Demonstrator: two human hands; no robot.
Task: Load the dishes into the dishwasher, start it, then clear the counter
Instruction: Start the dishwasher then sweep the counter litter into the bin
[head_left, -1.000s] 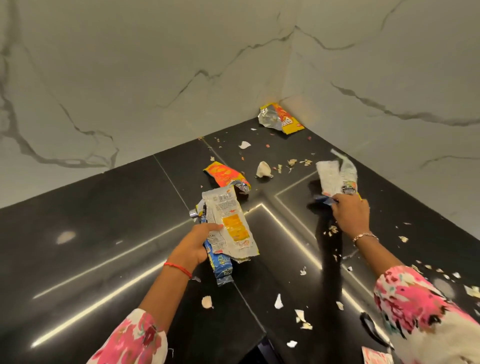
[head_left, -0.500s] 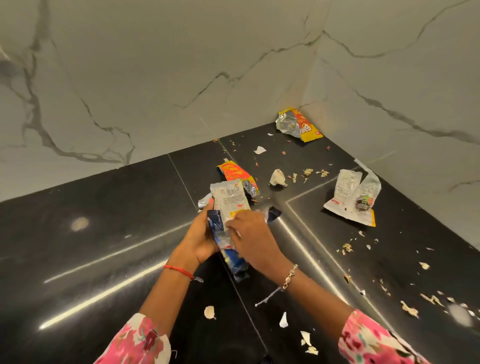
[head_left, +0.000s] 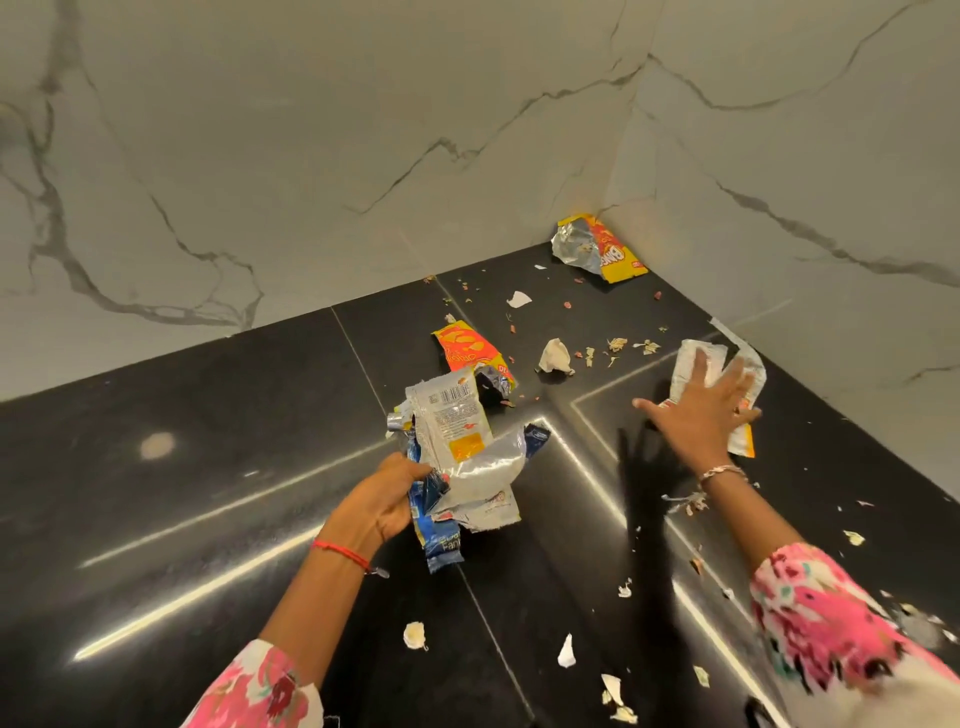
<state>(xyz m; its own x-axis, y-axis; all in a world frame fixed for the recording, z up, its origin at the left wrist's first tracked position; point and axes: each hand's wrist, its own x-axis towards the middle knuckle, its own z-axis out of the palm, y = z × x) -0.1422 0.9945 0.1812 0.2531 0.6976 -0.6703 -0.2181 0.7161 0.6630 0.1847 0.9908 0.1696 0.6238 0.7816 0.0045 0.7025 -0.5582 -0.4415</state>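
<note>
Head view: black counter (head_left: 208, 493), marble walls (head_left: 311, 156); left grip (head_left: 382, 506) holds wrappers (head_left: 457, 441); right grip (head_left: 701, 410) wide.

A: We can't see the fingers of the left hand (head_left: 382, 506). They curl behind the bundle of wrappers (head_left: 457, 436) it grips, and only the thumb lies in front.

B: The blue wrapper (head_left: 439, 540) in that bundle is mostly covered by the others, and the print is too small for us to read.

A: The right hand (head_left: 701, 410) is smeared by motion. It spreads over the white wrapper (head_left: 693, 358) and hides its middle; we can't tell whether it touches.

B: The orange wrapper (head_left: 467, 351) has its near end behind the bundle.

A: We can't name the scraps (head_left: 566, 652) on the bench (head_left: 208, 467); they're too small. Both sleeves (head_left: 831, 634) run off the bottom edge, as does a dark thing (head_left: 756, 713).
</note>
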